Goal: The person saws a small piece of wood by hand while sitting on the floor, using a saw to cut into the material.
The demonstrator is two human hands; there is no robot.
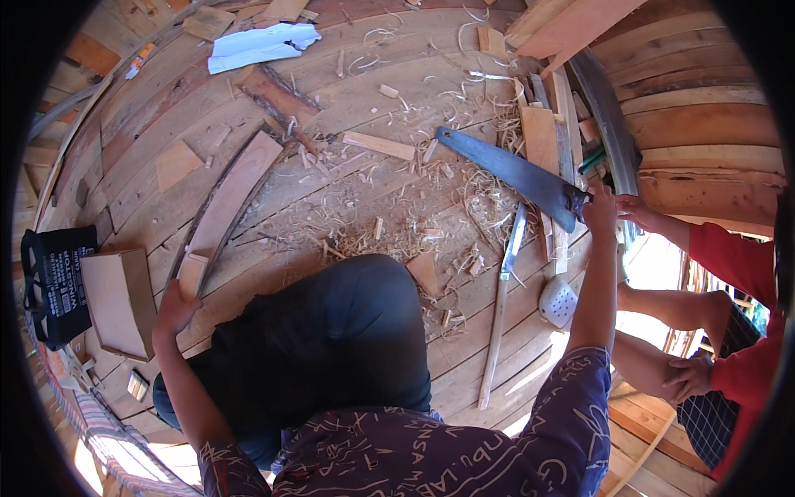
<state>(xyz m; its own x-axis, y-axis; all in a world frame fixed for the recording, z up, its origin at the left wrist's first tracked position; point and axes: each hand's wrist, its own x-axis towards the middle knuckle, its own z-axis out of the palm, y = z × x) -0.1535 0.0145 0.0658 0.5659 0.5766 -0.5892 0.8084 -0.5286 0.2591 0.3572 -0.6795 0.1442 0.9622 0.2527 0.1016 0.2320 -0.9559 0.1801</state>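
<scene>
Floor [455,381]: shavings [487,199] beside saw [509,172]; shaping likely begun, remainder unclear. Right hand [600,209] clamps saw; left hand [175,308], left of saw, closure unclear.

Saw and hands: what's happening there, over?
Right hand at the saw, handle end. Left hand on a plank. Close by: another person's hand. Shavings on floor.

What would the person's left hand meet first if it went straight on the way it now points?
The left hand would likely meet the long plank first; they seem to touch, though depth is unclear.
</scene>
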